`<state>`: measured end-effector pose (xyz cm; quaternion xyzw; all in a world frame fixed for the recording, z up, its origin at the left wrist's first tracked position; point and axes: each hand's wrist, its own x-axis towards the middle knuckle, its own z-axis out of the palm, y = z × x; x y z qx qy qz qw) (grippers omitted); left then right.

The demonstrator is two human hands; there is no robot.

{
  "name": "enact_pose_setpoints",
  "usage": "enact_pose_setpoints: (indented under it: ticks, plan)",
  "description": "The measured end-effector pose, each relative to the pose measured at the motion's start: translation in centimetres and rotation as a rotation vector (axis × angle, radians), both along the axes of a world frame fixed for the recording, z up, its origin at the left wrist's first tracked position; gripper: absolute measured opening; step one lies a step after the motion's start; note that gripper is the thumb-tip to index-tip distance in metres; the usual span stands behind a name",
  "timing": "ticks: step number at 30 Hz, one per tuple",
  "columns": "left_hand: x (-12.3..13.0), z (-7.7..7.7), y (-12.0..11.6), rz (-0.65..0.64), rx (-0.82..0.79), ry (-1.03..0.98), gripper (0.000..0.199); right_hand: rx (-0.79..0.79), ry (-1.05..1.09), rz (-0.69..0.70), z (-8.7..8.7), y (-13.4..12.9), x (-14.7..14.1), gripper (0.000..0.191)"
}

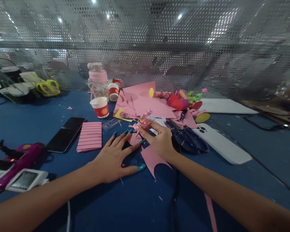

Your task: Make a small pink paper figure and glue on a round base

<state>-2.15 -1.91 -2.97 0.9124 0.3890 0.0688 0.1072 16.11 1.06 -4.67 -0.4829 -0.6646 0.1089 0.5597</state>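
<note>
My left hand (114,161) lies flat on the blue table, fingers spread, with long teal nails. Its fingertips rest on and beside a round pink paper piece (134,139). Thumb and fingers of my right hand (161,140) pinch a small pink paper figure (142,123) just above that round piece; part of the figure is hidden by the fingers. Under my right wrist lies a pink paper offcut (152,160) with curved cut edges. Dark-handled scissors (192,138) are to the right of my right hand.
Paper cups (99,107) and a pink bottle (98,79) stand at the back left. Lined pink paper (89,136) lies by a black phone (66,135). Pink sheets (145,100) and colourful paper pieces (178,100) are piled behind. A white phone (223,144) lies right.
</note>
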Motion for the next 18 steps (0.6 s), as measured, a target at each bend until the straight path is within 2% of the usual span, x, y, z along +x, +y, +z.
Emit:
enact_pose_setpoints:
  ticks: [18]
  plan:
    - [0.05,0.05,0.0,0.001,0.01,0.042,0.068,0.041,-0.15,0.074,0.08,0.02,0.05,0.011]
